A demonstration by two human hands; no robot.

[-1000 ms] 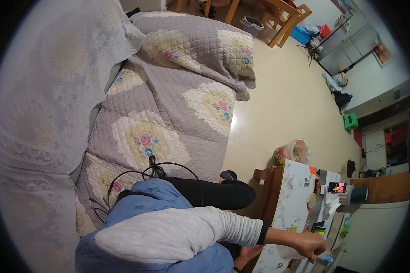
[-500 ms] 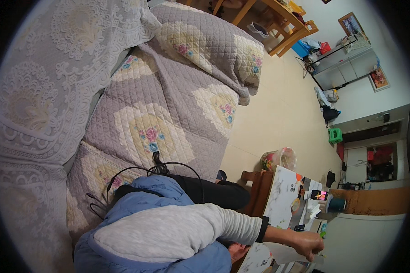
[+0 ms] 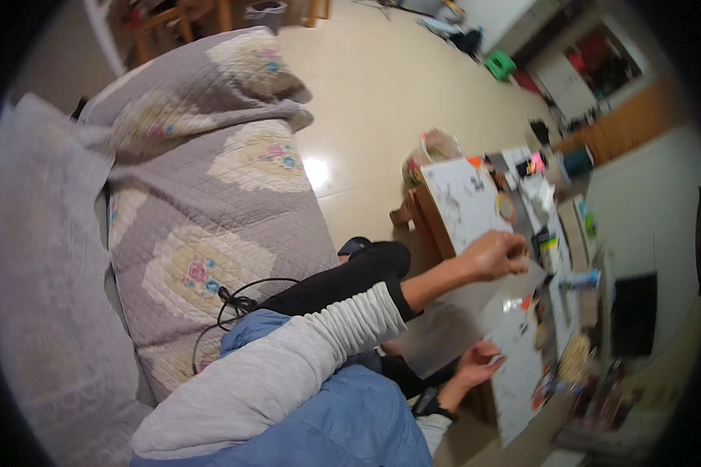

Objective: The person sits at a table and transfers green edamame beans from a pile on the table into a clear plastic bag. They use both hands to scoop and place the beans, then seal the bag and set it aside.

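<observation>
Raised above the marble-patterned table (image 3: pixel 453 193), the left hand (image 3: pixel 492 257) pinches with close fingertips the edge of a translucent sheet (image 3: pixel 444 331), which hangs partly over the table's edge. At this edge the right hand (image 3: pixel 477 364) has fingers half curled; its hold one cannot tell. Beyond the table stands a green stool (image 3: pixel 500 66).

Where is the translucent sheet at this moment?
In the head view, the translucent sheet is right of centre, held in the left hand, with the right hand near its lower edge and the marble-patterned table partly behind it.
</observation>
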